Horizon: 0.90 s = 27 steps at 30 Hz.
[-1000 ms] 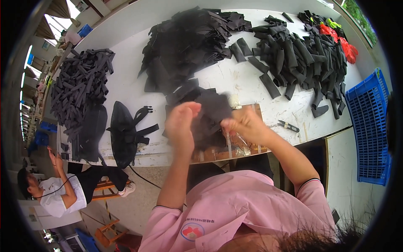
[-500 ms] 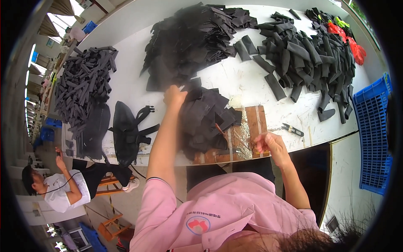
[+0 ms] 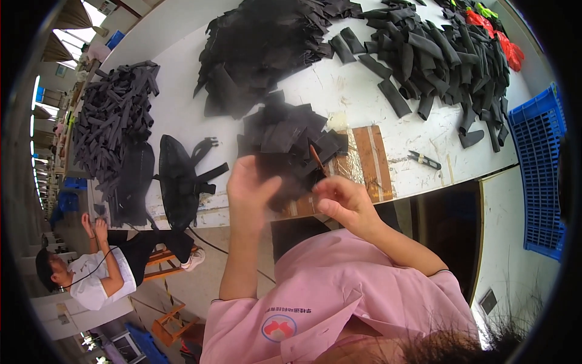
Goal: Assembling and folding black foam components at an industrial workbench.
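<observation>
My left hand (image 3: 248, 185) is blurred at the near left edge of a loose pile of flat black fabric pieces (image 3: 288, 134). Dark fabric lies around its thumb, and I cannot make out whether it grips any. Close by on the right, my right hand (image 3: 347, 203) has its fingers curled toward the thumb at the pile's near edge; whatever they pinch is hidden. A thin reddish-brown stick-like tool (image 3: 316, 158) pokes out of the pile. Under the pile lies a brown board (image 3: 371, 159) with strips of tape. To its right are black-handled thread snips (image 3: 424, 159).
A large black fabric heap (image 3: 260, 48) is at the back, rolled black pieces (image 3: 436, 67) at right, and narrow strips (image 3: 115, 115) at left. A black strapped item (image 3: 179, 182) lies left of my hands. A blue crate (image 3: 536, 170) stands right. Another person (image 3: 91, 267) sits at far left.
My left hand has come back from the far side of the pile toward my body. My right hand has moved left, closer to it. The view has shifted slightly.
</observation>
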Available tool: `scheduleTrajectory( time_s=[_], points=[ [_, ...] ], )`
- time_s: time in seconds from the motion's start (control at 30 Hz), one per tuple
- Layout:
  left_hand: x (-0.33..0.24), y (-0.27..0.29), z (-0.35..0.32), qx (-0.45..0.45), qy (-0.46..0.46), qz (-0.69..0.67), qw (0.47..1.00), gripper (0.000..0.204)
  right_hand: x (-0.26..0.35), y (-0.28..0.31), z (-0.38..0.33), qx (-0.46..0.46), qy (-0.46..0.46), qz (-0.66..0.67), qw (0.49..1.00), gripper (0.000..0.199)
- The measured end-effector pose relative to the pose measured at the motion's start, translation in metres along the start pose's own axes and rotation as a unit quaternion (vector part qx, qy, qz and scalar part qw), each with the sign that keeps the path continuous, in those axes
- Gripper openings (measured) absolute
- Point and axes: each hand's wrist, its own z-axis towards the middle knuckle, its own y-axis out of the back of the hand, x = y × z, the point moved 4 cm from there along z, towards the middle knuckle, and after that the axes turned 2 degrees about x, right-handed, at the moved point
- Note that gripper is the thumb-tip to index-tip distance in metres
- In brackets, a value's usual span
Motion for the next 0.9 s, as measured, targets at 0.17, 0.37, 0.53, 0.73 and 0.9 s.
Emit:
scheduleTrajectory(
  time_s=[0.17, 0.37, 0.53, 0.73, 0.9],
  points=[
    [0.027, -0.027, -0.041, 0.045, 0.004, 0.092, 0.995, 0.045, -0.012, -0.014, 0.0, -0.035, -0.106, 0.003, 0.994, 0.025],
    [0.044, -0.02, -0.053, 0.027, 0.103, -0.074, 0.992, 0.026, -0.004, -0.005, -0.008, -0.057, -0.012, -0.012, 0.998, 0.013],
    [0.041, -0.031, -0.047, -0.005, 0.015, 0.008, 1.0, 0.017, -0.001, 0.0, -0.014, -0.094, 0.033, -0.138, 0.985, 0.013],
    [0.026, -0.036, -0.06, -0.063, -0.005, 0.101, 0.993, 0.012, 0.004, -0.002, -0.019, -0.143, 0.191, -0.347, 0.907, 0.017],
    [0.028, -0.041, -0.064, -0.032, 0.07, 0.058, 0.995, 0.01, 0.006, -0.006, -0.02, -0.125, 0.274, -0.417, 0.857, 0.022]
  ],
)
